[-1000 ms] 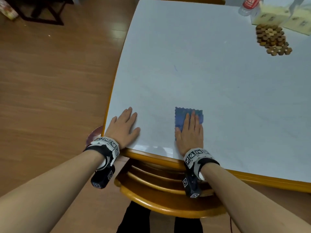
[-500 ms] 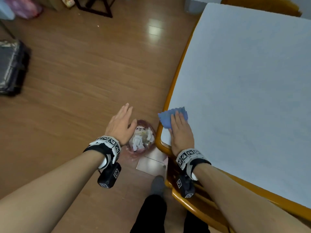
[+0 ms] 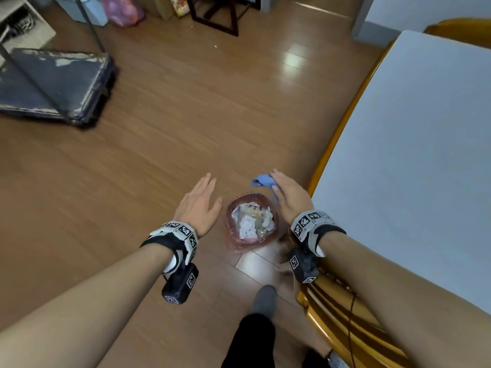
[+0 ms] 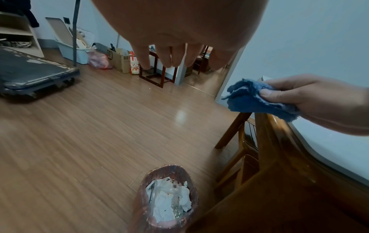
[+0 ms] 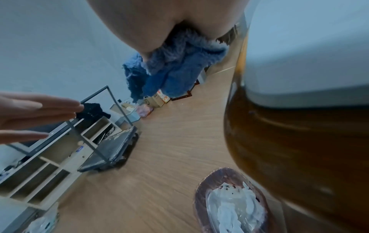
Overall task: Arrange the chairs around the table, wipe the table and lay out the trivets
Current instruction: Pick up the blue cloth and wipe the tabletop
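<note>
My right hand (image 3: 288, 195) pinches a crumpled blue cloth (image 3: 261, 180) off the table's left corner, above a small bin (image 3: 252, 220). The left wrist view shows its thumb and fingers clamped on the cloth (image 4: 251, 99); the right wrist view shows the cloth (image 5: 173, 69) hanging from the palm. My left hand (image 3: 199, 203) hovers flat with straight fingers to the left of the bin, holding nothing. The white table (image 3: 414, 155) with its wooden rim fills the right side. A wooden chair (image 3: 342, 325) sits tucked under its near edge. No trivets are in view.
The reddish bin holds crumpled white paper (image 4: 169, 203). A dark flat cart (image 3: 53, 86) with a metal handle stands on the wood floor at the left. Boxes, bags and a dark wooden frame (image 3: 220, 14) line the far wall. My foot (image 3: 264, 301) is beside the chair.
My view swung left from the tabletop to the floor. The right hand slid the cloth off the table corner and now holds it bunched over the bin; the left hand left the table.
</note>
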`<state>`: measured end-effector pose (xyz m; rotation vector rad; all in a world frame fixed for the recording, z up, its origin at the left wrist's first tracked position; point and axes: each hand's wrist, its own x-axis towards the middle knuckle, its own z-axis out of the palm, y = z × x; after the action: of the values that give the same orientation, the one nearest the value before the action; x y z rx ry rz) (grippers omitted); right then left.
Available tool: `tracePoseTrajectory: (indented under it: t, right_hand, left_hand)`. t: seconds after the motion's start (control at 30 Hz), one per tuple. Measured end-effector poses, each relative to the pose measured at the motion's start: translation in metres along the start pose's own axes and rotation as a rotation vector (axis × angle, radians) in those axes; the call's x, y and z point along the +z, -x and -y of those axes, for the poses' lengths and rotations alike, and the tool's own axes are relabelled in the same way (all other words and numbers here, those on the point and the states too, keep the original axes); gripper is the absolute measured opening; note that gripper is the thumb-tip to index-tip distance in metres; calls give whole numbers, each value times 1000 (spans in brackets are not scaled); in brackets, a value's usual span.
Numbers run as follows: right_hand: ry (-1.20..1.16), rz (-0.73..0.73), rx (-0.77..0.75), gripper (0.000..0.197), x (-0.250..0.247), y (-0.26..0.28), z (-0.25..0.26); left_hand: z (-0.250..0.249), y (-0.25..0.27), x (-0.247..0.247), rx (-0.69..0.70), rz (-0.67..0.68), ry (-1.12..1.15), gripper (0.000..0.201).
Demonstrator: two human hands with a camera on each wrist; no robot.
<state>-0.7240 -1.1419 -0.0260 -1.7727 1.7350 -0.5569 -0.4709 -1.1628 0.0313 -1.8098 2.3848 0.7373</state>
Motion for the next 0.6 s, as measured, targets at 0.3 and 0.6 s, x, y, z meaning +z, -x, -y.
tracePoseTrajectory:
  t: [0.3, 0.6]
  right_hand:
    - [-120, -262, 166, 44, -66, 77, -57]
    - [-169, -522, 475, 38, -170, 242, -156]
  left_hand:
    - [-105, -26, 25, 200, 101, -19, 62]
    - [-294, -14, 84, 514, 249, -79, 61]
